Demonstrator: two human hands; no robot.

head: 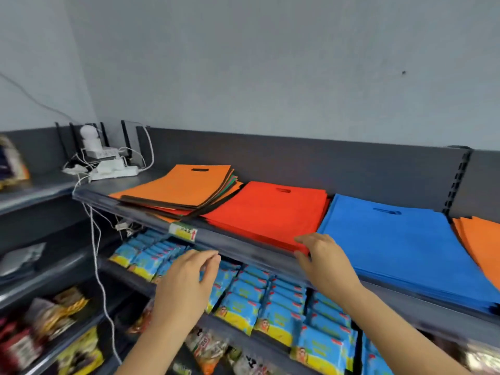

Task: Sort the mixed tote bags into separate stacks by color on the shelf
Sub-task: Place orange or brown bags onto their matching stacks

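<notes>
On the top shelf (243, 247) lie four piles of flat tote bags. At the left is a mixed stack (178, 188) with an orange bag on top and black, green and red edges showing beneath. Beside it sits a red stack (267, 212), then a blue stack (397, 244), and an orange stack (481, 244) at the far right edge. My right hand (327, 261) pinches the red stack's front right corner, thumb on top and fingers below. My left hand (186, 282) hovers in front of the shelf edge under the mixed stack, fingers loosely curled and holding nothing.
A white power strip, router and small camera (105, 158) with trailing cables sit at the shelf's back left. A price tag (184, 231) hangs on the shelf's front rail. Blue snack packets (243, 299) fill the shelf below, and more snacks lie lower left.
</notes>
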